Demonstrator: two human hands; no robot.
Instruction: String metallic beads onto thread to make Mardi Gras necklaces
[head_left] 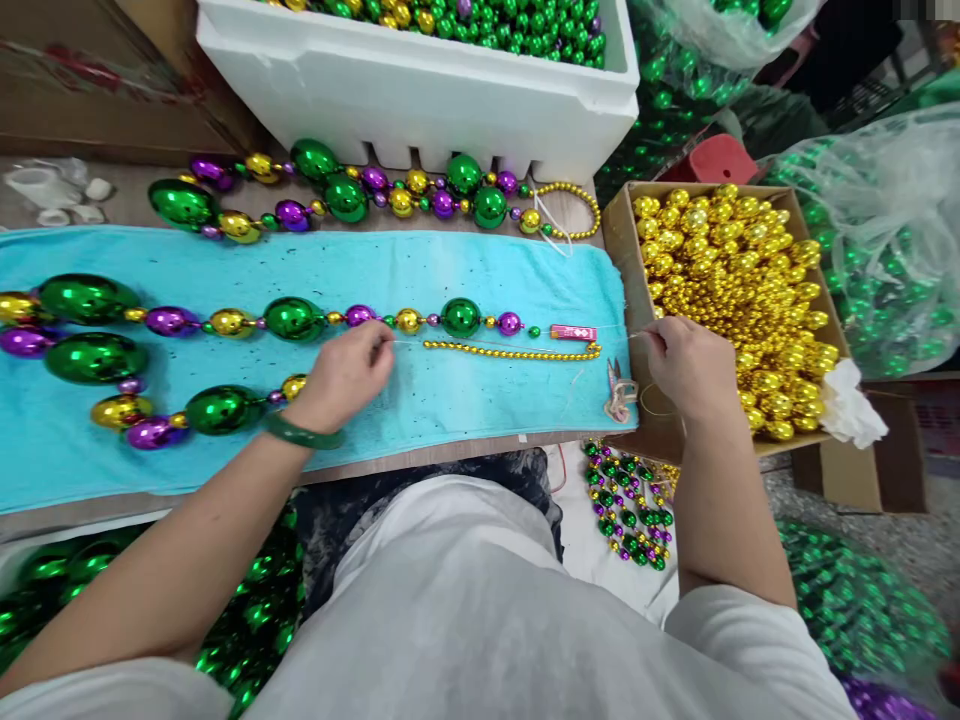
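My left hand (pixel 346 372), a green bangle (pixel 304 432) at its wrist, is closed in a pinch on a thin clear string near the large bead strand. My right hand (pixel 691 362) pinches string too, over the near left edge of the gold bead box. Between them a short row of small gold beads (pixel 510 351) lies on the blue towel (pixel 480 400). Behind it stretches a strand of green, gold and purple beads (pixel 294 319), which loops back at the left. A small pink packet (pixel 574 332) and thread snips (pixel 619 392) lie near my right hand.
A finished-looking bead strand (pixel 347 199) lies behind the towel, before a white foam box (pixel 420 95) of green beads. At right stands a cardboard box (pixel 626 250) of gold beads (pixel 739 290). Bagged green beads (pixel 885 250) sit beyond; more beads (pixel 630 505) hang below the table edge.
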